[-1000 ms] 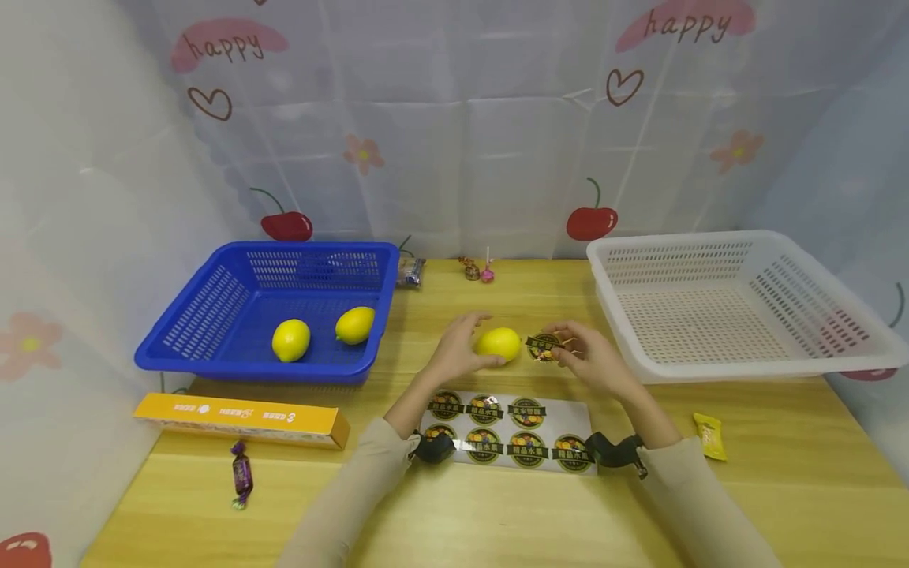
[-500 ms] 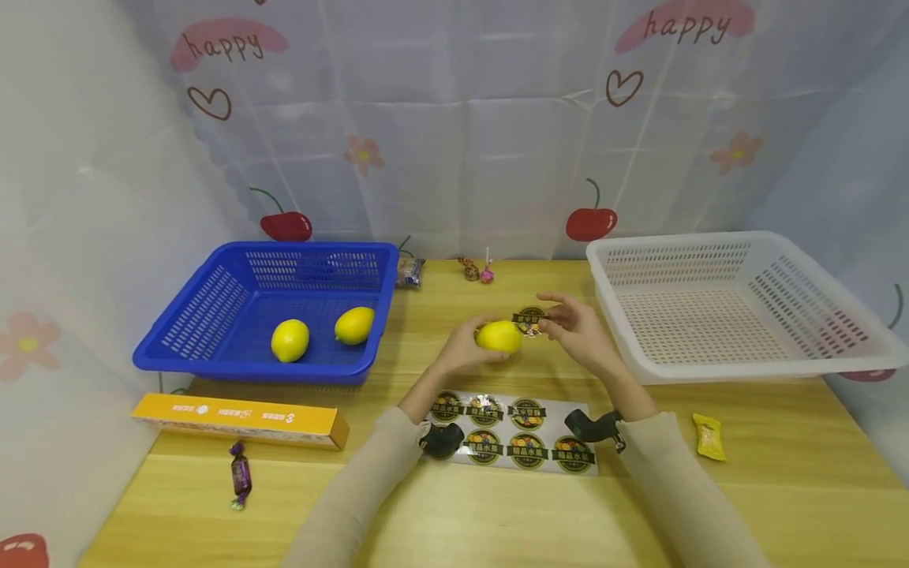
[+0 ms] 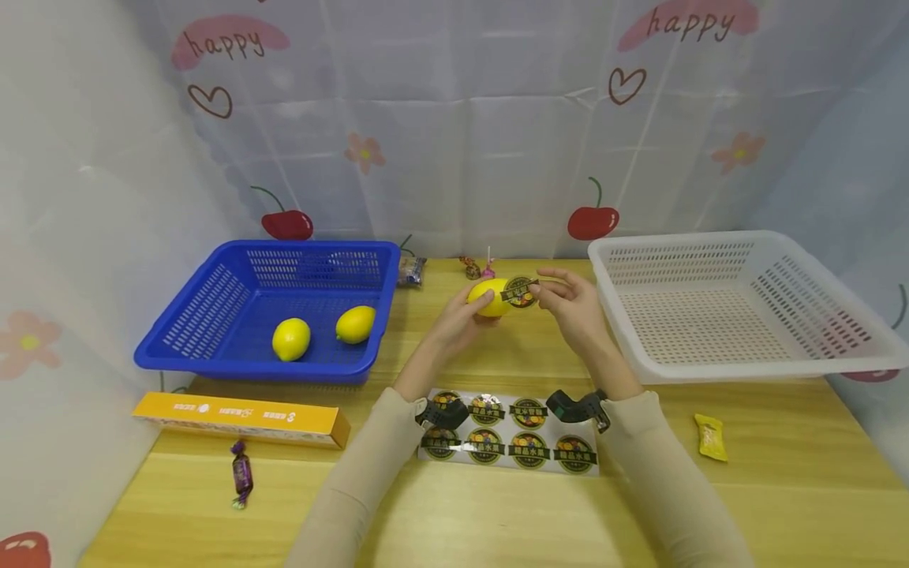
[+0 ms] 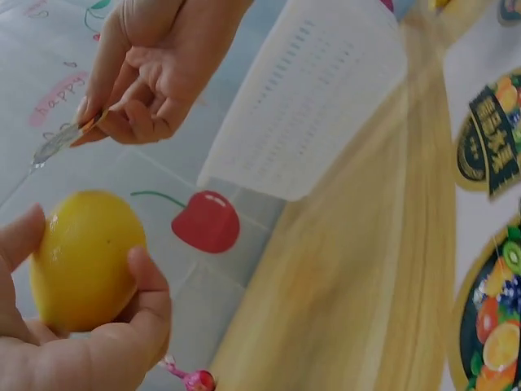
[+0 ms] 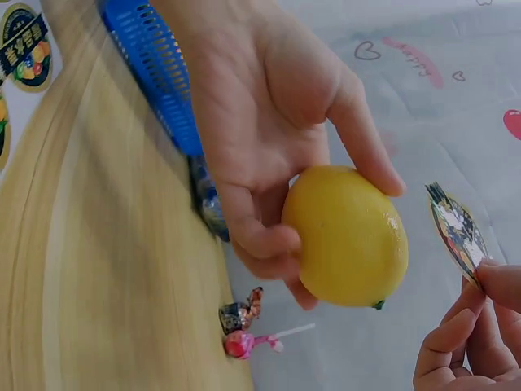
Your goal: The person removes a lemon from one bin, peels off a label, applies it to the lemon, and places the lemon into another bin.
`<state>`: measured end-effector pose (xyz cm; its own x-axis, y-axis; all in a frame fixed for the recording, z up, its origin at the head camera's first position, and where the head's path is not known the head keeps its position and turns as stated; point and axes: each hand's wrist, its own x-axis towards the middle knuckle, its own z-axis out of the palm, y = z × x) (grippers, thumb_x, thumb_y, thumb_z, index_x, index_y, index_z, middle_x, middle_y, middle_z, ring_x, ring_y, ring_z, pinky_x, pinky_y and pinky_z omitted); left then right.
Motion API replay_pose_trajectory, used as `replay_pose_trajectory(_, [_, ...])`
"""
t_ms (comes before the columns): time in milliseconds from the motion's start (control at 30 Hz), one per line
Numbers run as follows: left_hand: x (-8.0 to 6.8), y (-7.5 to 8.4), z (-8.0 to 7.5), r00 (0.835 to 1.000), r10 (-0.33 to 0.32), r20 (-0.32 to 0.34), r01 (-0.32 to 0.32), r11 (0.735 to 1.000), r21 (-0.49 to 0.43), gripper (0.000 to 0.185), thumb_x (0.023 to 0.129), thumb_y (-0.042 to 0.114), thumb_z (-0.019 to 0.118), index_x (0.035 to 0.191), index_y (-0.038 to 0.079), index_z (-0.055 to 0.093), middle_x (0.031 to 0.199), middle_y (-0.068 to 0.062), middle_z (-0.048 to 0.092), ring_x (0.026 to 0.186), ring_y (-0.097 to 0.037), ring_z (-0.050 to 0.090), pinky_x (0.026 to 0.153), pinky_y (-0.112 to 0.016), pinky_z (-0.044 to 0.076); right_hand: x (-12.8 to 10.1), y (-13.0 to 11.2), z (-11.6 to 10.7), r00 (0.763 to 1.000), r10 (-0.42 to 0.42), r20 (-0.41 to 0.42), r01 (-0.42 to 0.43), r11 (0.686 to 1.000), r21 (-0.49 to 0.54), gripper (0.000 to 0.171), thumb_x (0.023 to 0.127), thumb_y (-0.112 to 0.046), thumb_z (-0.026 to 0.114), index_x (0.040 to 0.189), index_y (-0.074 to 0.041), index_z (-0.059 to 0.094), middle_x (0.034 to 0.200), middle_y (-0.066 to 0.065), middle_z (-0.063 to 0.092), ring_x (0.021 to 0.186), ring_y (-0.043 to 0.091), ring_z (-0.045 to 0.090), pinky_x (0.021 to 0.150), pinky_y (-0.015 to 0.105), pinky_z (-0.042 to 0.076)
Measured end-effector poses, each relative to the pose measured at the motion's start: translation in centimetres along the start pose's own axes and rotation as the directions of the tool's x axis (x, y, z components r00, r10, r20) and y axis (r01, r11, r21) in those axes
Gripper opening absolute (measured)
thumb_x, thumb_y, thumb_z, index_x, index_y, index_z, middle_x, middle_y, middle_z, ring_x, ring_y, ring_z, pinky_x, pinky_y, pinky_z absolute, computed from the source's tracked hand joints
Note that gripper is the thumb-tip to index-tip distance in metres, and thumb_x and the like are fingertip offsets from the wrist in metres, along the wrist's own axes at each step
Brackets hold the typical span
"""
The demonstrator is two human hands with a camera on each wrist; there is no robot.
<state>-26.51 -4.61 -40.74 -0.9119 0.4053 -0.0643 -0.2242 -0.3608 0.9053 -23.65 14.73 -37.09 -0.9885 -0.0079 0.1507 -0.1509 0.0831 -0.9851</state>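
Low in the middle of the head view, a sticker sheet (image 3: 507, 433) lies flat on the wooden table (image 3: 454, 513), with round fruit labels on it. Just above it, near the middle of the frame, the left hand (image 3: 454, 319) holds a yellow lemon (image 3: 488, 297) up off the table, thumb and fingers curled round it. The right hand (image 3: 571, 304) pinches one round sticker (image 3: 519, 292) by its edge (right beside the lemon, but not stuck on). At the left sits a blue basket (image 3: 213, 315) with two lemons (image 3: 291, 339) inside. At the right sits a white basket (image 3: 738, 304).
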Motion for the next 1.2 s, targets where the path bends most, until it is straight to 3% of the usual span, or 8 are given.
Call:
replay_pose_trajectory(233, [0.1, 1.2, 1.1, 0.999, -0.021, -0.036, 0.018, 0.996, -0.085, 0.044, 0.102, 0.018, 0.037, 0.144, 0.01, 0.028, 0.135, -0.022, 0.034, 0.099, -0.032, 0.053, 0.086, -0.036, 0.052, 0.6, -0.7, 0.7, 0.999, 0.002, -0.034, 0.001, 0.994, 0.107, 0.031, 0.088, -0.008, 0.064, 0.116, 0.005, 0.058, 0.088, -0.008, 0.066, 0.075, 0.013, 0.059, 0.069, 0.019, 0.051])
replay_pose_trajectory(367, [0.0, 1.6, 1.6, 1.0, -0.012, -0.023, 0.01, 0.998, -0.061, 0.042, 0.103, 0.02, 0.033, 0.145, 0.014, 0.029, 0.136, -0.023, 0.034, 0.096, -0.033, 0.053, 0.08, -0.032, 0.052, 0.8, -1.1, 0.9, 0.999, 0.004, -0.038, 0.002, 0.985, 0.174, 0.015, 0.089, -0.003, 0.062, 0.104, -0.003, 0.062, 0.088, -0.008, 0.065, 0.076, 0.007, 0.059, 0.066, 0.017, 0.051])
replay_pose_trajectory(467, [-0.1, 1.9, 1.7, 1.0, -0.013, -0.007, 0.013, 0.998, -0.056, 0.043, 0.104, 0.023, 0.029, 0.146, 0.014, 0.026, 0.137, -0.022, 0.032, 0.103, -0.036, 0.05, 0.08, -0.032, 0.051, 0.8, -1.4, 1.0, 0.999, -0.006, -0.035, 0.013, 0.98, 0.199, 0.012, 0.088, -0.002, 0.063, 0.099, -0.006, 0.063, 0.086, -0.008, 0.065, 0.075, 0.008, 0.058, 0.065, 0.017, 0.051])
replay_pose_trajectory(733, [0.0, 2.3, 2.2, 1.0, -0.009, 0.026, 0.011, 0.999, -0.048, 0.051, 0.104, 0.038, 0.018, 0.149, 0.014, 0.022, 0.137, -0.022, 0.032, 0.105, -0.032, 0.05, 0.093, -0.042, 0.044, 0.6, -2.0, 2.1, 0.996, -0.069, -0.058, 0.074, 0.993, 0.097, 0.026, 0.087, 0.0, 0.063, 0.109, 0.014, 0.058, 0.082, -0.012, 0.066, 0.074, 0.004, 0.061, 0.063, 0.017, 0.049])
replay_pose_trajectory(867, [-0.1, 2.3, 2.5, 0.999, 0.009, 0.053, -0.007, 0.999, -0.033, 0.059, 0.102, 0.045, 0.017, 0.15, 0.012, 0.017, 0.138, -0.025, 0.031, 0.108, -0.033, 0.05, 0.096, -0.045, 0.042, 0.5, -1.9, 2.7, 0.992, -0.101, -0.074, 0.102, 0.995, 0.019, 0.024, 0.086, -0.001, 0.065, 0.106, 0.012, 0.061, 0.089, 0.003, 0.068, 0.075, 0.003, 0.061, 0.063, 0.017, 0.048])
replay_pose_trajectory(1033, [-0.2, 2.1, 2.6, 0.996, 0.041, 0.074, -0.043, 0.999, 0.026, 0.059, 0.1, 0.048, 0.024, 0.145, 0.011, 0.023, 0.126, -0.016, 0.043, 0.101, -0.027, 0.054, 0.085, -0.035, 0.049, 0.2, -1.9, 3.1, 0.983, -0.158, -0.091, 0.155, 0.987, -0.045, 0.021, 0.084, 0.001, 0.066, 0.102, 0.012, 0.063, 0.098, 0.024, 0.066, 0.076, 0.002, 0.061, 0.068, 0.015, 0.05])
replay_pose_trajectory(1133, [-0.2, 2.0, 2.6, 0.996, 0.055, 0.065, -0.059, 0.996, 0.062, 0.052, 0.1, 0.041, 0.031, 0.14, 0.009, 0.027, 0.117, -0.012, 0.048, 0.094, -0.024, 0.057, 0.079, -0.029, 0.052, 0.2, -1.8, 3.1, 0.976, -0.197, -0.09, 0.189, 0.979, -0.081, 0.02, 0.084, 0.002, 0.066, 0.101, 0.012, 0.064, 0.099, 0.028, 0.065, 0.08, 0.007, 0.062, 0.073, 0.014, 0.05])
replay_pose_trajectory(1200, [-0.3, 1.9, 2.6, 0.997, 0.052, 0.05, -0.055, 0.995, 0.078, 0.048, 0.101, 0.036, 0.035, 0.14, 0.009, 0.025, 0.119, -0.017, 0.048, 0.09, -0.023, 0.058, 0.077, -0.027, 0.052, 0.1, -1.7, 3.1, 0.972, -0.221, -0.081, 0.212, 0.971, -0.109, 0.02, 0.084, 0.001, 0.066, 0.101, 0.011, 0.064, 0.099, 0.028, 0.065, 0.083, 0.014, 0.063, 0.074, 0.013, 0.049])
